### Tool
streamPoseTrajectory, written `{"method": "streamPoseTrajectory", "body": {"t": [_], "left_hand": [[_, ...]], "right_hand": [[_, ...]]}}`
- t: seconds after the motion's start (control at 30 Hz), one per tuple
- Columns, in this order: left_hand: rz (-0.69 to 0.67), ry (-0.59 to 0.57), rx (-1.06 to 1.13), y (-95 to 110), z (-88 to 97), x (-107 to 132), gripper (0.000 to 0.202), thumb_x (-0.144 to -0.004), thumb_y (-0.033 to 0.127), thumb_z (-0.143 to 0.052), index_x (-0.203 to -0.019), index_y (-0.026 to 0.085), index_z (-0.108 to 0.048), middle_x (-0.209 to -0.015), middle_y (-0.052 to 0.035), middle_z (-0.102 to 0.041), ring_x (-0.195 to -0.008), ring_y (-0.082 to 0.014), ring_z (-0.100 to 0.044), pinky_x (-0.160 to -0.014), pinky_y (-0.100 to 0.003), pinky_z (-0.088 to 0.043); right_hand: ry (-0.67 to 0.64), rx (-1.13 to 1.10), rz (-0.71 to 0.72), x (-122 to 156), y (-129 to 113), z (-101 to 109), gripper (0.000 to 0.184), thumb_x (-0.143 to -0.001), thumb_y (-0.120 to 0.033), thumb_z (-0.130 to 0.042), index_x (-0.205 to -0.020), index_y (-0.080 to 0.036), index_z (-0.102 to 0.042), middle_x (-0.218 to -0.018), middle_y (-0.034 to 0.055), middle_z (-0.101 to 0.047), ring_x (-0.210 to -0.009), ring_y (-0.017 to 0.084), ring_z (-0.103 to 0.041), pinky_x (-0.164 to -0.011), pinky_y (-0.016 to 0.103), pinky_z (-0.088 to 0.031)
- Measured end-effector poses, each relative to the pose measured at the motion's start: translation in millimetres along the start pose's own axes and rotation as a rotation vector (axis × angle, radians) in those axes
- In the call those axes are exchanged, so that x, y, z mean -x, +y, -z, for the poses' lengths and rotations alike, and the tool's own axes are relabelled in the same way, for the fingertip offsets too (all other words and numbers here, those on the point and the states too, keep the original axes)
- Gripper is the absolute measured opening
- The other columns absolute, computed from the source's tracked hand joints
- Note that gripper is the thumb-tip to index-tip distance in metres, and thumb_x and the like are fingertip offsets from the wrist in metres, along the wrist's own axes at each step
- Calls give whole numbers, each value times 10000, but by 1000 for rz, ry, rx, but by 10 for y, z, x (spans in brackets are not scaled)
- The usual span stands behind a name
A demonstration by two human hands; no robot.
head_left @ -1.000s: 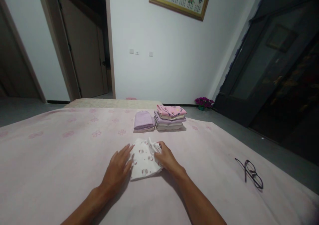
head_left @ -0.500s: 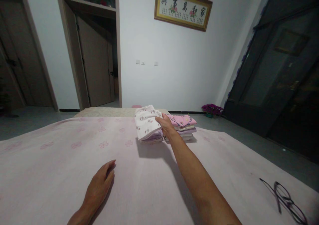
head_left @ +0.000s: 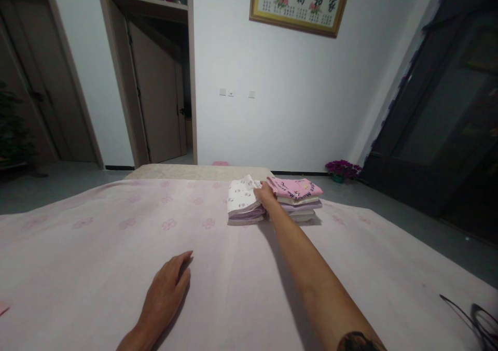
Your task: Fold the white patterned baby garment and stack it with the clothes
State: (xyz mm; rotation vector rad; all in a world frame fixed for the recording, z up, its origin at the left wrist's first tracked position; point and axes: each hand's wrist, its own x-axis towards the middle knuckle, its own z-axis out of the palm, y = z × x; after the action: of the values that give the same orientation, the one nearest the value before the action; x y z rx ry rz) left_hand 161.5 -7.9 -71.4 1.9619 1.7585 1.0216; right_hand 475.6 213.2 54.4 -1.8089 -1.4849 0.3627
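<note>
A folded white cloth with small pink prints (head_left: 240,196) lies on a folded lilac garment (head_left: 245,218) on the pink floral bedsheet (head_left: 97,247). My right hand (head_left: 265,194) is stretched out to the far side of the bed, its fingertips against the white cloth's right edge and nothing visibly gripped. Just right of it stands a stack of folded clothes topped by a pink printed garment (head_left: 294,195). My left hand (head_left: 165,294) rests on the sheet near the front, fingers lightly curled and empty.
Black eyeglasses (head_left: 482,322) lie at the lower right of the bedsheet, partly out of frame. A beige bed cover (head_left: 198,172) lies beyond the stacks. Potted magenta flowers (head_left: 342,170) stand on the grey floor past the bed's far right edge.
The white cloth has dropped from a raised, tilted position to lying flat on the lilac garment. My right hand has moved slightly farther away. The view has shifted, moving the eyeglasses toward the lower right.
</note>
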Motion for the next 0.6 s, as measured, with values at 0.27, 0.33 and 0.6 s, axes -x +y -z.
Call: {"method": "streamPoseTrajectory", "body": {"t": [0.27,0.33,0.6], "left_hand": [[-20,-10,-4,13,4,14,415,-942,330,-416,-1299,207,-588,-1319,-84,-657,-1241,-259,-588,-1107,-493,-421],[-18,-8,-9,20,8,15,413,-940,327,-419,-1296,209,-590,-1318,-84,-656,-1240,-261,-588,-1103,-497,-422],[-63,-2,-21,7,8,3,390,-918,291,-440,-1249,212,-630,-1280,-77,-675,-1216,-253,-605,-1080,-472,-445]], "right_hand": [[8,342,161,179,-162,3,682,-875,-104,-486,-1537,-91,-322,-1489,237,-480,-1400,305,-432,-1127,421,-334],[-10,404,281,222,-242,-17,675,-921,-108,-444,-1573,-123,-267,-1631,184,-283,-1515,268,-220,-1206,414,-194],[-217,578,370,400,24,-269,522,-996,-438,-487,-1462,-201,-491,-1596,146,-381,-1509,309,-232,-1195,505,-150]]}}
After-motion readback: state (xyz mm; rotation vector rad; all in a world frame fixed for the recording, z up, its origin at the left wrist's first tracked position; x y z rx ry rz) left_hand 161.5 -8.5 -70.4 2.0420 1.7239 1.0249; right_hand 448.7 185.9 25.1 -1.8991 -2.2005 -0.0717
